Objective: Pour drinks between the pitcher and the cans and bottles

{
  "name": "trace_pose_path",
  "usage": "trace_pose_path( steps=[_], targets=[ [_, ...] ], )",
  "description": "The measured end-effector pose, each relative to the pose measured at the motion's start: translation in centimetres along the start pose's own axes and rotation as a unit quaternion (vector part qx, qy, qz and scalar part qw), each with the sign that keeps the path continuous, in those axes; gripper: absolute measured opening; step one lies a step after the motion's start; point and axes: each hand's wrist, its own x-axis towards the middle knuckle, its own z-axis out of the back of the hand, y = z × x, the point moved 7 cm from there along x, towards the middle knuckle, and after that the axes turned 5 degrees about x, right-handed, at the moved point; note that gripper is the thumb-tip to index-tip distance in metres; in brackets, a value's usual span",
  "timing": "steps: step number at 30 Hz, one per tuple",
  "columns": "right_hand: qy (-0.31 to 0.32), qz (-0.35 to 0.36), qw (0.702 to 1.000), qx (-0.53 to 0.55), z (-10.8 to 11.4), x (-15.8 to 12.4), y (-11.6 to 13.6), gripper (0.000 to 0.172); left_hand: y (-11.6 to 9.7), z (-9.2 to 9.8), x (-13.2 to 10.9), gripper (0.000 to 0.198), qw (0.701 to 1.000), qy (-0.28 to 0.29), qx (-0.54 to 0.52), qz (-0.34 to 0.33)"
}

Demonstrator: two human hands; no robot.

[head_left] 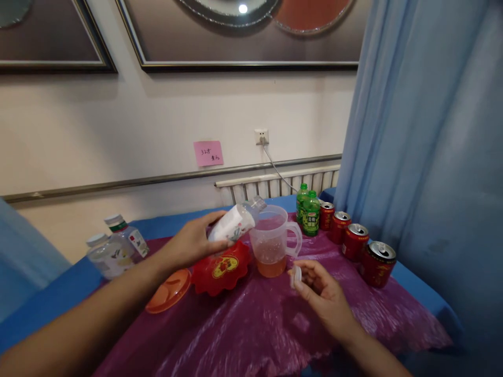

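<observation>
My left hand (210, 235) is wrapped round a clear plastic bottle (238, 222) with a white label. The bottle is tilted to the right, its open mouth over the rim of a translucent plastic jug (271, 235). Some orange-brown liquid (271, 267) lies in the bottom of the jug, whose handle points right. Between the thumb and fingers of my right hand (320, 290) is a white bottle cap (296, 275), held just right of the jug. Under my left hand sits a red scalloped bowl (223, 283) with a yellow print.
An orange lid (168, 290) lies left of the bowl. Two capped clear bottles (112, 254) stand at the far left. Green bottles (310, 214) and several red cans (356, 241) line the right side. Purple plastic sheeting (251, 330) covers the blue table. A blue curtain (424, 157) hangs at right.
</observation>
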Motion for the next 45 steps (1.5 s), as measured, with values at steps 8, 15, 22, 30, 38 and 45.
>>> trace_pose_path(
  steps=[8, 15, 22, 30, 38, 45],
  targets=[
    [0.054, 0.048, 0.997, -0.013, -3.9, 2.5, 2.7, 0.042, 2.8, -9.7, -8.2, 0.091, 0.945, 0.049, -0.318, 0.058],
    [0.131, 0.085, 0.983, -0.097, -5.1, 2.0, 2.9, 0.037, 3.7, -11.4, -11.5, 0.091, 0.928, 0.127, -0.349, 0.039],
    [0.275, 0.164, 0.916, -0.242, -6.8, 0.4, 5.5, 0.040, 4.3, -12.1, -12.2, 0.081, 0.884, 0.205, -0.419, 0.034],
    [0.347, 0.130, 0.890, -0.268, -7.3, -0.3, 5.3, 0.035, 4.7, -15.2, -13.9, 0.069, 0.793, 0.272, -0.538, 0.086],
    [0.310, 0.166, 0.872, -0.339, -6.8, -0.6, 4.0, 0.033, 4.4, -13.0, -14.1, 0.082, 0.978, 0.080, -0.186, 0.043],
    [0.345, 0.194, 0.867, -0.303, -7.0, -1.2, 3.1, 0.036, 4.0, -13.2, -14.9, 0.082, 0.967, 0.097, -0.229, 0.053]
  ],
)
